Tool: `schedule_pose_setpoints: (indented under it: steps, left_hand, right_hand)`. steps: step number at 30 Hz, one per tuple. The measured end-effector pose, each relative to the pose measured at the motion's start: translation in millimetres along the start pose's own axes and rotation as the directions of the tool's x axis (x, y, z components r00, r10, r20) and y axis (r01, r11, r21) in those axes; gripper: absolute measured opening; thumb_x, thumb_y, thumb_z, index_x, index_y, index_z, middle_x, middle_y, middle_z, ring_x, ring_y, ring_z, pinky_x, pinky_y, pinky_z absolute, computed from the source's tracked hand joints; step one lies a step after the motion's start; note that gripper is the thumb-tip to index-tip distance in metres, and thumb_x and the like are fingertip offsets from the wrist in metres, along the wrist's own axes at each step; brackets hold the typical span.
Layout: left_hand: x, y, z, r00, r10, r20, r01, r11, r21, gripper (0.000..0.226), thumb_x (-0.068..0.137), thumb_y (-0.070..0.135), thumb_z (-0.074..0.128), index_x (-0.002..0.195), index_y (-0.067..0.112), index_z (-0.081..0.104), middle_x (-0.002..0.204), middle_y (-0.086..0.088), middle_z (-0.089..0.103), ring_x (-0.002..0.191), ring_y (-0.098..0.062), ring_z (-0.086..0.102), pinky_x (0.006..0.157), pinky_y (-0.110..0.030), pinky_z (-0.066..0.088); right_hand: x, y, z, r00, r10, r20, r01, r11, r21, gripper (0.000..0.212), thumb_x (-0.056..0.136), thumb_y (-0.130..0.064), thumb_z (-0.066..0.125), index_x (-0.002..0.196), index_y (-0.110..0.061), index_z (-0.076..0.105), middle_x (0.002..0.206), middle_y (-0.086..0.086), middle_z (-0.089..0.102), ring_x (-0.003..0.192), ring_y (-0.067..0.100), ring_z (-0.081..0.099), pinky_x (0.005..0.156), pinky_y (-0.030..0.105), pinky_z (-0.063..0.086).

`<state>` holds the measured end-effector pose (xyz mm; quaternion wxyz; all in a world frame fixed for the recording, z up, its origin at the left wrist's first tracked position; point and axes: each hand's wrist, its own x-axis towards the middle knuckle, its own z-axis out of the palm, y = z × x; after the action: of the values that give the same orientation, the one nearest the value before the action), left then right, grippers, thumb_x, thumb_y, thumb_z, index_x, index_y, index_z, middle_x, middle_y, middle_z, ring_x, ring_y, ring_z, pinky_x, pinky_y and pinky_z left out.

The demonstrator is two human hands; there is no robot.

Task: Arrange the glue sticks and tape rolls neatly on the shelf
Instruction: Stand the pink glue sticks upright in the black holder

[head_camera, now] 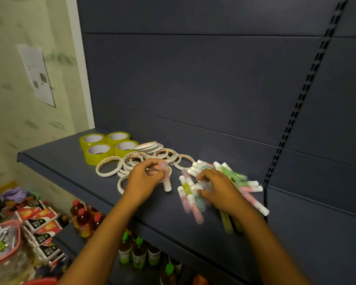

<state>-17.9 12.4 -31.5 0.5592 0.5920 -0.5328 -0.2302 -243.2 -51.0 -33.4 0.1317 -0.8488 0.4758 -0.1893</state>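
Two hands: over a dark shelf (pixel 74 165), among scattered glue sticks and tape rolls.
Glue sticks (pixel 243 182): loose heap at shelf's right end, lying at crossed angles; white caps, pink, green, yellow and blue bodies; partly under and behind right hand.
Front sticks (pixel 190 199): small cluster side by side, between both hands, just left of right hand's fingers.
Held stick (pixel 166 178): pinched near its pink end by left hand, white end down, touching or nearly touching shelf; exact contact unclear.
Left hand (pixel 144 179): fingers curled, thumb and fingertips closed on held stick; above thin tape rolls.
Right hand (pixel 218 188): palm down on heap, fingers bent and gathered round several sticks; how many gripped cannot be told.
Thin tape rolls (pixel 108 166): white rings with printed cores, flat and overlapping, behind and left of left hand; some hidden by that hand.
Tape stack (pixel 150 147): leaning pile of thin rolls near back panel.
Yellow tape rolls (pixel 99 151): four wide rolls in a square block, flat, at shelf's left rear, well apart from both hands.
Back panel (pixel 193 79): dark slats, slotted upright at right.
Lower shelves: bottles (pixel 82 217) with red and green caps, boxed cartons (pixel 41 221).
Wall (pixel 19 120): pale patterned paper, posted sheet (pixel 36 75).
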Motion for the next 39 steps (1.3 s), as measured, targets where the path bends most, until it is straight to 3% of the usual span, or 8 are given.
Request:
schedule_pose_setpoints:
  steps: [4,12,16,23,28,31,34,39]
  left_hand:
    - [-1,-8,13,0.999,-0.015,0.033,0.019,0.995,-0.098,0.027,0.092,0.014,0.063,0.115,0.028,0.067,0.109,0.013,0.064,0.104,-0.012,0.06,0.089,-0.038,0.056]
    - [-3,4,26,0.985,-0.082,0.152,0.125,0.944,-0.304,0.028,0.098,0.025,0.054,0.123,0.037,0.057,0.118,0.007,0.056,0.102,-0.012,0.061,0.067,-0.028,0.059]
    - [-6,4,23,0.98,-0.102,0.173,0.152,0.939,-0.309,0.03,0.098,0.025,0.054,0.125,0.039,0.057,0.124,0.006,0.054,0.11,-0.016,0.057,0.073,-0.041,0.061]
    - [-2,7,18,0.983,-0.154,0.097,0.177,0.937,-0.302,0.038,0.095,0.014,0.06,0.128,0.031,0.054,0.116,0.008,0.056,0.1,-0.015,0.06,0.069,-0.038,0.062]
    - [-4,4,14,0.981,-0.177,0.085,0.196,0.909,-0.369,0.033,0.092,0.009,0.064,0.12,0.026,0.059,0.115,0.005,0.06,0.101,-0.018,0.062,0.065,-0.032,0.061]
    - [-5,5,16,0.979,-0.18,0.097,0.204,0.897,-0.393,0.031,0.091,0.007,0.064,0.117,0.024,0.061,0.113,0.005,0.061,0.101,-0.02,0.063,0.065,-0.032,0.06]
    - [-5,6,21,0.982,-0.165,0.094,0.188,0.906,-0.378,0.033,0.09,0.008,0.065,0.118,0.026,0.061,0.114,0.004,0.062,0.101,-0.018,0.063,0.067,-0.033,0.061]
    - [-7,15,44,0.986,-0.096,0.136,0.144,0.903,-0.404,0.033,0.09,0.008,0.066,0.116,0.029,0.063,0.103,0.002,0.07,0.097,-0.018,0.069,0.072,-0.037,0.061]
  right_hand:
    - [-8,2,-4,0.993,-0.067,0.097,0.065,0.998,0.023,0.02,0.086,-0.018,0.069,0.099,-0.032,0.065,0.103,-0.006,0.063,0.089,0.007,0.056,0.08,0.022,0.045]
    - [-6,30,31,0.937,-0.016,0.349,0.076,0.985,-0.158,0.071,0.086,-0.07,0.044,0.145,-0.03,0.042,0.155,0.005,0.03,0.142,0.032,0.031,0.113,0.05,0.034]
    - [-13,9,22,0.942,-0.088,0.324,0.156,0.969,-0.19,0.032,0.092,-0.024,0.061,0.125,-0.024,0.062,0.126,0.007,0.057,0.116,0.023,0.053,0.094,0.031,0.043]
    - [-11,5,22,0.91,0.044,0.413,0.09,0.95,-0.299,0.058,0.102,-0.042,0.043,0.154,-0.028,0.02,0.165,0.0,0.005,0.152,0.025,0.003,0.123,0.043,0.009]
    - [-8,-5,8,0.948,-0.299,0.107,0.293,0.953,0.071,0.025,0.09,-0.027,0.066,0.114,-0.032,0.062,0.122,-0.002,0.056,0.114,0.011,0.051,0.094,0.024,0.043]
    - [-19,-14,-11,0.741,-0.668,0.077,0.478,0.604,0.638,0.036,0.1,-0.016,0.053,0.132,-0.031,0.049,0.138,-0.003,0.054,0.128,-0.006,0.044,0.105,0.013,0.037]
    - [-19,-12,-24,0.971,-0.232,0.06,0.115,0.671,0.732,0.015,0.096,-0.013,0.06,0.11,-0.019,0.063,0.101,-0.008,0.074,0.096,0.011,0.069,0.077,0.02,0.055]
    - [-33,23,-21,0.964,0.197,-0.18,0.034,0.58,0.814,0.018,0.094,-0.026,0.065,0.106,-0.012,0.065,0.096,0.007,0.074,0.094,0.022,0.072,0.084,0.038,0.057]
